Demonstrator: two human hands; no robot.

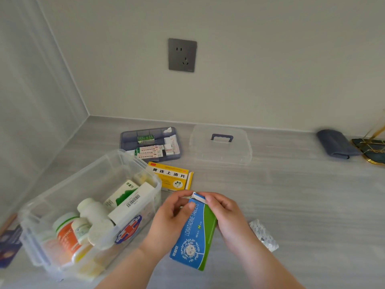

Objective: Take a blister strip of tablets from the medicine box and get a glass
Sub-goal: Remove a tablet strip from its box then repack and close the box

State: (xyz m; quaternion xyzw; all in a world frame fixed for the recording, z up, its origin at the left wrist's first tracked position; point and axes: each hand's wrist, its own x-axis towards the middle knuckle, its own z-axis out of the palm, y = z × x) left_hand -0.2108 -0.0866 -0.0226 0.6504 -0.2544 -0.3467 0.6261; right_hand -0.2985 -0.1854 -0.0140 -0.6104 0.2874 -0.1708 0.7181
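Observation:
A blue and green tablet carton marked "Loratadine Tablets" is held upright over the grey counter. My left hand grips its left side near the top, thumb on the front face. My right hand holds the right side, fingertips on the white end flap. A silver blister strip lies flat on the counter just right of my right wrist. The clear medicine box stands open at the left, filled with bottles and cartons. No glass is in view.
A yellow medicine carton lies beyond my hands. Behind it sit a blue divider tray with small packs and the clear lid with a blue handle. A folded blue cloth and a gold-rimmed stand are at the far right.

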